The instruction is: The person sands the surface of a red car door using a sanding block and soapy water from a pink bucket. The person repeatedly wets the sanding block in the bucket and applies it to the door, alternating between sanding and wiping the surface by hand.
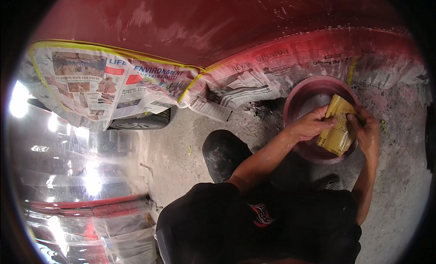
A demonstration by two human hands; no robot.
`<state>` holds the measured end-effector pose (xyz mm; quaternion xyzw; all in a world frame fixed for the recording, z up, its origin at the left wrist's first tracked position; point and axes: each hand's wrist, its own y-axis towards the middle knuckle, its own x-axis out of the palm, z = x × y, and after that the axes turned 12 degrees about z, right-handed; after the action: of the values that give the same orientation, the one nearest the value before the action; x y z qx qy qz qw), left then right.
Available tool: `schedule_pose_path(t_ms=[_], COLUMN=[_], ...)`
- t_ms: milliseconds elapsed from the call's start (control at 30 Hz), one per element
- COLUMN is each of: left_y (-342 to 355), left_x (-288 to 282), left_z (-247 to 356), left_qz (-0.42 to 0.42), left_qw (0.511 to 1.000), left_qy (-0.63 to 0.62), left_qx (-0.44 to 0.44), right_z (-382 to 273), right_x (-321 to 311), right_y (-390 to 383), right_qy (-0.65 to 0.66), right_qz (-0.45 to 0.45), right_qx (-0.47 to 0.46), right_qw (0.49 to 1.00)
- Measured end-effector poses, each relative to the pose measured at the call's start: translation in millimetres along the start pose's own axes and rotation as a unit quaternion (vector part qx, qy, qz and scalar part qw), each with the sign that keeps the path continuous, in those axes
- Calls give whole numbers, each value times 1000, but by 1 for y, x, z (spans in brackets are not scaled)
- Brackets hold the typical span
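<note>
Both my hands hold a yellow sheet of sandpaper (pixel 338 128), printed on its back and bent into a folded shape. My left hand (pixel 313 123) grips its left edge, the thumb lying across the printed side. On the opposite edge, my right hand (pixel 367 128) pinches the upper right part between thumb and fingers. Below the sheet stands a round reddish basin (pixel 293 98) on the floor; the sheet and my hands cover part of its inside, so what it contains is hard to make out.
Ahead curves a red car body panel (pixel 218 28) with pale dusty smears. Newspaper masking (pixel 150 82) with yellow tape hangs along its lower edge, near a tyre (pixel 143 121). At left stands something shiny under clear plastic sheeting (pixel 81 173). The concrete floor (pixel 181 150) is stained.
</note>
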<state>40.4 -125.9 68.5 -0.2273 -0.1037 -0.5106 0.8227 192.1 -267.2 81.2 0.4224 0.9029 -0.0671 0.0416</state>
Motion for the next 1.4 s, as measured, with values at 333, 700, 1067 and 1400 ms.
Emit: schedule_pose_path(t_ms=[333,700,1067,1400], left_y=[8,-2,-5,22], left_x=[3,4,2,-23], left_z=[6,60,45,-2], left_qz=[90,-28,104,205], left_qw=[990,931,980,975], left_qy=[-88,116,92,-74], left_qx=[62,344,141,-30], right_z=[6,-40,-24,74], right_x=[18,-42,6,71], right_y=[-14,-16,-3,38], right_qy=[181,-27,-96,-540], right_qz=[-41,16,61,-258], right_qx=[87,-349,-98,-94], right_qw=[979,937,989,796])
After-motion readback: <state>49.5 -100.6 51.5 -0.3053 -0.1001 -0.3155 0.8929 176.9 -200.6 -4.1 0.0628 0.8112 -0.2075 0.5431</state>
